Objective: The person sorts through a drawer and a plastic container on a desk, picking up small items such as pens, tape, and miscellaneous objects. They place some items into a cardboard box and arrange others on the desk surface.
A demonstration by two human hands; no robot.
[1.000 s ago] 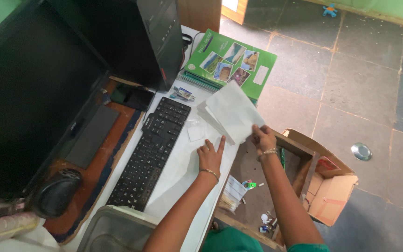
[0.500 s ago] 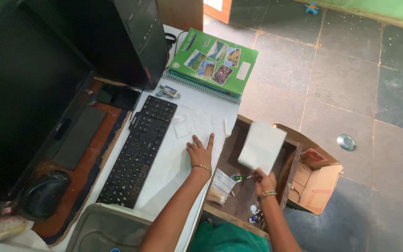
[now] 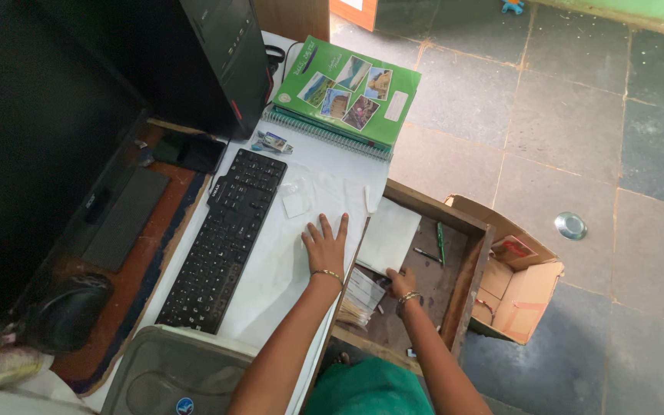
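Resting flat on the white-covered bench point(image 3: 286, 269), the left hand point(image 3: 325, 246) has its fingers spread and its grip open, palm down on the cloth with nothing in it, just right of the black keyboard point(image 3: 224, 238). The right hand point(image 3: 401, 283) is down inside the open wooden drawer point(image 3: 466, 261), its grip at the lower edge of a stack of white paper sheets point(image 3: 388, 236) that lies in the drawer's left part; whether the fingers actually pinch the sheets or only touch them cannot be told. A bundle of small printed slips point(image 3: 361, 298) lies just left of that hand, and a green pen point(image 3: 440, 242) lies to the right of the sheets. On the bench a small clear square packet point(image 3: 297, 204) sits between the keyboard and the left hand. A green spiral notebook point(image 3: 343, 96) lies at the far end of the bench beside the black computer tower point(image 3: 224, 61). An open cardboard box point(image 3: 520, 280) stands on the stone floor right of the drawer.
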